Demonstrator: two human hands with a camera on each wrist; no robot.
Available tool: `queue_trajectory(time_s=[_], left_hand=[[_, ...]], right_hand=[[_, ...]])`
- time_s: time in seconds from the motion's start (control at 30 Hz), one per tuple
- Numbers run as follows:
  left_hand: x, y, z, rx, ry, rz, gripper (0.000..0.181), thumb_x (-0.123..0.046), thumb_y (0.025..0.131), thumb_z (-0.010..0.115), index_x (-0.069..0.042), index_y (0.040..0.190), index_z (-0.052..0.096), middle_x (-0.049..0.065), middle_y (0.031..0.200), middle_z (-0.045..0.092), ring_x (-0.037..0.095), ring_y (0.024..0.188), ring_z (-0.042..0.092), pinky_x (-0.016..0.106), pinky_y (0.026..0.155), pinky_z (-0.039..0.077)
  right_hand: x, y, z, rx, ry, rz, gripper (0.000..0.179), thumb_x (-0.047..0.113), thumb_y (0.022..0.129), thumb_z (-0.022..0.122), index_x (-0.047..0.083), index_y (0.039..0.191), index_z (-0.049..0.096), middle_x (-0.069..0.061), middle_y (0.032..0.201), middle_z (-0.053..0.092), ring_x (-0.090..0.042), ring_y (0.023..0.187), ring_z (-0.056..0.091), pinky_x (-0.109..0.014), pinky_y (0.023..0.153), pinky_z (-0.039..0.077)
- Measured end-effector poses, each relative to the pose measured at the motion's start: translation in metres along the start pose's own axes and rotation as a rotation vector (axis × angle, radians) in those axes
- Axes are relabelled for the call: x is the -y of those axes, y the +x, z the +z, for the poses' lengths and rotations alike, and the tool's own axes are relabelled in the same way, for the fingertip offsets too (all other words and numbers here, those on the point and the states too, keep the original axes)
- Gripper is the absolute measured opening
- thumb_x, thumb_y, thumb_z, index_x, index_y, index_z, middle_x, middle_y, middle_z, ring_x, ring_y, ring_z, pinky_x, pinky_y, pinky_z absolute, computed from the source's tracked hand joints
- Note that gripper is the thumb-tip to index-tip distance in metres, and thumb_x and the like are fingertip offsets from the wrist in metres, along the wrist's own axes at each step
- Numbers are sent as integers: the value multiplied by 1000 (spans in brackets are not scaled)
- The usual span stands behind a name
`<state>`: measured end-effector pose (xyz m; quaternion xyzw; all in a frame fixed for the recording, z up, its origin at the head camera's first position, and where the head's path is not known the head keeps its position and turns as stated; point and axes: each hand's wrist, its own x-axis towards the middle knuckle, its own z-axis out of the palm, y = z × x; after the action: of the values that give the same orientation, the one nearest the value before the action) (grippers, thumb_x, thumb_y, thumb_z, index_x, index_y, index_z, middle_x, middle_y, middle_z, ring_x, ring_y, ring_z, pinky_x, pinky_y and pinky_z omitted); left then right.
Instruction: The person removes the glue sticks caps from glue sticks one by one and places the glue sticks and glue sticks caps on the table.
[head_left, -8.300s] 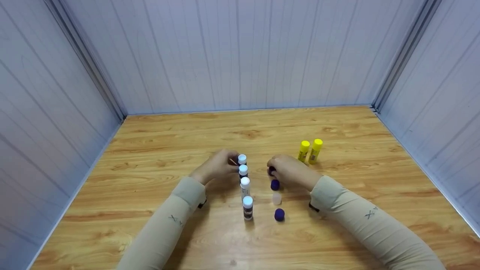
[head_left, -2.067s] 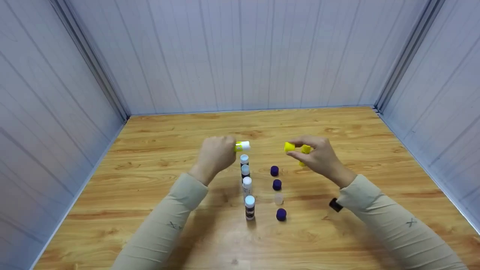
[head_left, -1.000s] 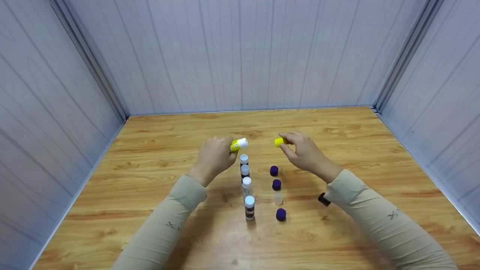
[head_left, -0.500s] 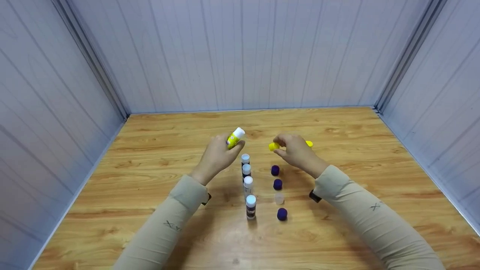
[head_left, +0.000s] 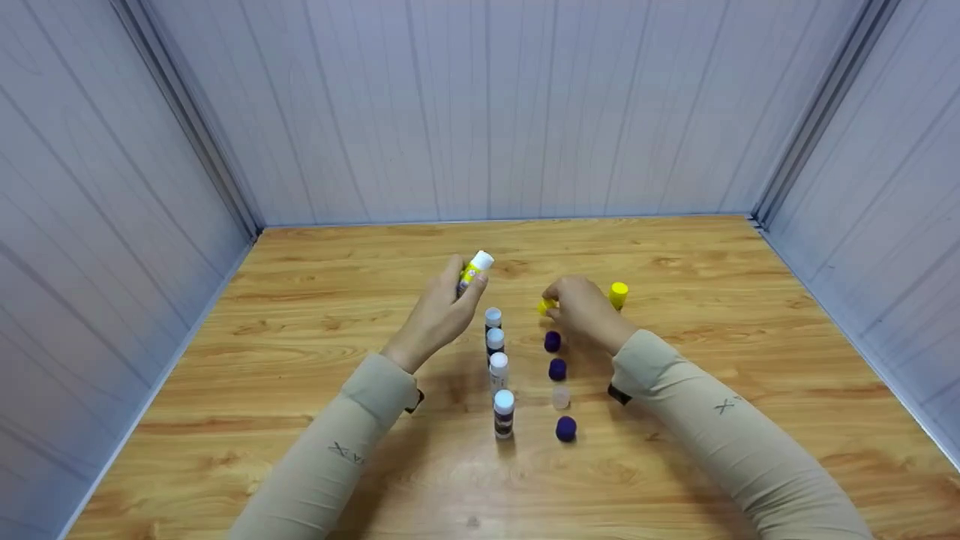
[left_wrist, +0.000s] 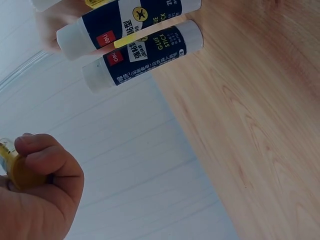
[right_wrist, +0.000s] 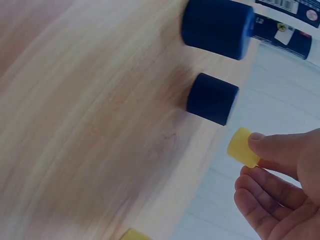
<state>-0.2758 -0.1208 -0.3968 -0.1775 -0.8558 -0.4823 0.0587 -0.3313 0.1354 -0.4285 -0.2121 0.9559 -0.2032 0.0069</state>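
Observation:
My left hand (head_left: 441,309) grips an uncapped yellow glue stick (head_left: 471,274), its white top tilted up, above the far end of the row. The left wrist view shows curled fingers round the yellow barrel (left_wrist: 27,172). My right hand (head_left: 589,309) pinches a yellow cap (head_left: 546,307) between thumb and finger, just beyond the far dark blue cap (head_left: 553,341). In the right wrist view the yellow cap (right_wrist: 242,147) sits at the thumb tip; whether it touches the table I cannot tell. Several uncapped glue sticks (head_left: 503,416) stand upright in a row between my arms.
Right of that row, more dark blue caps (head_left: 565,429) and a translucent cap (head_left: 561,397) form a matching line on the wooden table (head_left: 300,420). A capped yellow glue stick (head_left: 618,294) stands behind my right hand. Pale panel walls (head_left: 480,112) enclose the back and sides.
Earlier both yellow glue sticks stood capped; one was picked up and its cap came off. Lately my right hand brought the cap left and down, while my left hand turned the glue stick more upright.

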Motion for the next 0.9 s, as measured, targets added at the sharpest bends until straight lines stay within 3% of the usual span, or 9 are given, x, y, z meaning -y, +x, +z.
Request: queue_trajectory(time_s=[0.33,0.67,0.77,0.9], left_hand=[[3,3,5,-16,21,-18,44,-44,116,44,-12,145,50,5,87,51,18,69,46,32,61,40],[8,8,8,9,5,6,40,-44,117,45,-12,139,50,5,90,47,19,75,42,34,67,38],[9,12,8,9,14,19,39,-43,117,46,-9,136,53,7,95,49,20,80,44,35,71,39],[10,19,6,-5,30,-6,42,-43,116,49,-7,136,57,10,108,52,23,91,49,37,77,44]], right_hand=[[-5,3,11,64,-81,36,28,6,103,71,-4,129,76,-21,131,76,-40,124,72,-52,108,58],[-8,4,15,68,-52,33,16,3,102,71,-3,112,81,-18,114,80,-32,103,74,-48,96,62],[-8,5,16,71,-36,29,15,1,101,70,-3,111,81,-18,113,80,-29,100,73,-47,95,62],[-9,7,17,54,-47,-12,13,-3,97,69,-4,100,81,-16,101,80,-24,85,66,-41,84,60]])
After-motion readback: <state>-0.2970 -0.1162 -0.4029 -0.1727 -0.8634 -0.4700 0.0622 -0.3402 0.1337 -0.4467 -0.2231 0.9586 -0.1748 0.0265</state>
